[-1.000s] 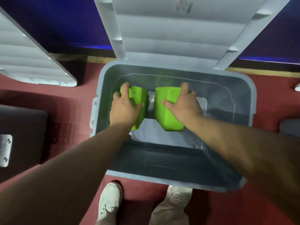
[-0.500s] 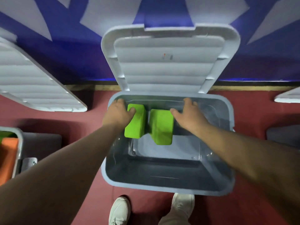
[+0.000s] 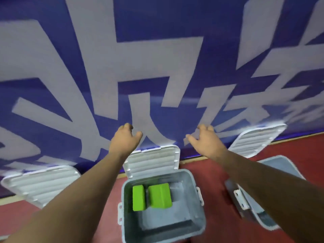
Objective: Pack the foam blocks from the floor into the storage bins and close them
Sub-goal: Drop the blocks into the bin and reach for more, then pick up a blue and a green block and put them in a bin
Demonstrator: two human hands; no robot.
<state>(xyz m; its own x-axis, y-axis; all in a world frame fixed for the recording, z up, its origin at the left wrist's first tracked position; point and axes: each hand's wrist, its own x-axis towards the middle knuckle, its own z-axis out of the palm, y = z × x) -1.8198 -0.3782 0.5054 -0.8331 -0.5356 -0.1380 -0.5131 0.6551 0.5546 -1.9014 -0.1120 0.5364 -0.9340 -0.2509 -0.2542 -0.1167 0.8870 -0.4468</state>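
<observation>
Left hand (image 3: 125, 138): raised before the wall (image 3: 157, 67), fingers loosely curled, nothing held.
Right hand (image 3: 206, 140): raised level with it, fingers loose and slightly spread, nothing held.
Foam blocks: a narrow green block (image 3: 138, 198) and a wider green block (image 3: 160, 195) are seen side by side in the far left part of the bin (image 3: 166, 232).
Lid (image 3: 152, 160): swung open, leaned against the wall.
Surroundings: a second bin (image 3: 245, 207) is seen open at right on the red floor (image 3: 210, 172).

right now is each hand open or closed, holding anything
Left hand: open, fingers loosely curled, holding nothing.
Right hand: open, fingers loosely curled, holding nothing.
</observation>
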